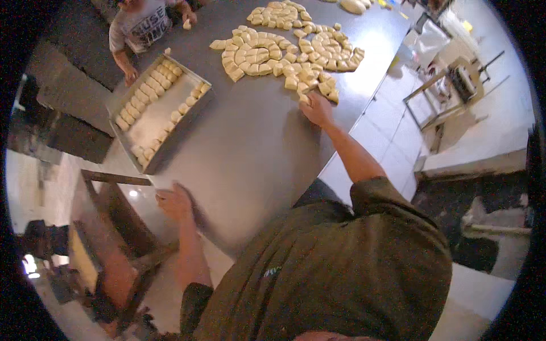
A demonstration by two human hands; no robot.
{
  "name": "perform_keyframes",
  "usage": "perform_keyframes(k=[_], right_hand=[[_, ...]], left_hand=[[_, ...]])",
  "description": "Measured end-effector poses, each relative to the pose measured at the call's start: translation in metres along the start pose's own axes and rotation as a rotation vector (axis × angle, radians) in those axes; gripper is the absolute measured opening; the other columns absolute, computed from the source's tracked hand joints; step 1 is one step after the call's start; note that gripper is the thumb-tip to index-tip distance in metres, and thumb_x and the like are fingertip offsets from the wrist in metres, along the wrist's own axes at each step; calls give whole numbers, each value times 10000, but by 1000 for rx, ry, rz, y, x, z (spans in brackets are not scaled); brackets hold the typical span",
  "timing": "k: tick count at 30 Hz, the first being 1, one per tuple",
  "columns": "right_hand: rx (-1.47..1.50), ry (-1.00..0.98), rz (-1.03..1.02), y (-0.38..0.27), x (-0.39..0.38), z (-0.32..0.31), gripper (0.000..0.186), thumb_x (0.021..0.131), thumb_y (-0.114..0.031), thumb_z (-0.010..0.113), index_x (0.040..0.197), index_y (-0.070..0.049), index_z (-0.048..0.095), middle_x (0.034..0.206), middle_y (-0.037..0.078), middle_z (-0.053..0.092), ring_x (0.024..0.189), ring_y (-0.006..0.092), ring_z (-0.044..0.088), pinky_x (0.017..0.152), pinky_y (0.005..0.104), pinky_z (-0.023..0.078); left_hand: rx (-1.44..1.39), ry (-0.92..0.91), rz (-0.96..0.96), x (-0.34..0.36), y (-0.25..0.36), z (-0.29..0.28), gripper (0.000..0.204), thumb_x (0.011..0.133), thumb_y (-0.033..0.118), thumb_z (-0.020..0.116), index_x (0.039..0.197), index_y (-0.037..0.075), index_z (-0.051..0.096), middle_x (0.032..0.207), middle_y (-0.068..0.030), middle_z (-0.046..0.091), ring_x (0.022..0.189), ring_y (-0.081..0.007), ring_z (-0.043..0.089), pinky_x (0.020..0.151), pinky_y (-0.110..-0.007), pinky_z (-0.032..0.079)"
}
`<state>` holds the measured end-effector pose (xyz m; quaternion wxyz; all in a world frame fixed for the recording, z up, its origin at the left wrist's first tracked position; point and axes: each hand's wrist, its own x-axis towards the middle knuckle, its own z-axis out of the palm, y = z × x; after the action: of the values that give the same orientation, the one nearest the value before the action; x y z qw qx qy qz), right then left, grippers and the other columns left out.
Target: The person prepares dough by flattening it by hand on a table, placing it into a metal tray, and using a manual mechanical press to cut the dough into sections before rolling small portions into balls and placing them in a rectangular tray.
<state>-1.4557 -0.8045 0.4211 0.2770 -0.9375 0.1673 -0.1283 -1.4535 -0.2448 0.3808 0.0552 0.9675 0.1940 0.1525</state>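
Note:
Cut dough pieces (259,54) lie in coiled, spiral clusters on the far part of the grey metal table (244,136). At the near right end of these clusters, my right hand (318,109) has its fingers closed on a dough piece (304,99). My left hand (177,203) is by the table's left edge, below the near corner of a metal tray (176,122); its fingers are blurred, and I cannot make out anything in them. One row of dough pieces (149,94) runs along the tray's far side, and another lines its near side.
Across the tray, another person (139,28) has one hand by its rim and the other raised with a small dough piece (187,24). A wooden frame (119,187) stands left of the table. To the right, a chair-like frame (438,102) stands on white floor tiles (378,128).

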Motion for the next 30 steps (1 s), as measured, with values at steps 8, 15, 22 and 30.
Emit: perform_keyframes(k=[8,15,22,30], right_hand=[[863,-425,-110,-164,-108,59,372,975,-328,615,1256,-86,634,1254,95,625,1129,260,552,966,435,444],[-46,-404,-876,-18,-123,21,493,957,-434,604,1359,-150,565,1409,165,520,1337,402,435,1116,573,335],[-226,-569,-605,-117,-95,116,382,905,-492,665,1005,-125,704,1197,123,626,1241,348,522,1026,536,415],[-180,-377,-906,-102,-13,94,455,887,-596,677,876,-141,687,1119,108,651,1136,344,578,1002,529,428]], left_hand=[[-1170,-131,82,-96,169,-126,521,1074,389,557,772,-28,638,793,-84,658,628,-128,537,547,-316,417],[69,-60,1025,-101,-50,-37,425,1002,399,593,1170,14,660,1207,-235,647,1128,-387,607,920,-524,477],[-235,-324,564,-126,100,-17,439,969,391,597,1193,15,639,1205,-263,620,1124,-449,574,961,-569,445],[-301,-74,703,-28,74,-18,220,987,266,580,984,47,604,996,-175,632,929,-404,603,820,-579,446]])
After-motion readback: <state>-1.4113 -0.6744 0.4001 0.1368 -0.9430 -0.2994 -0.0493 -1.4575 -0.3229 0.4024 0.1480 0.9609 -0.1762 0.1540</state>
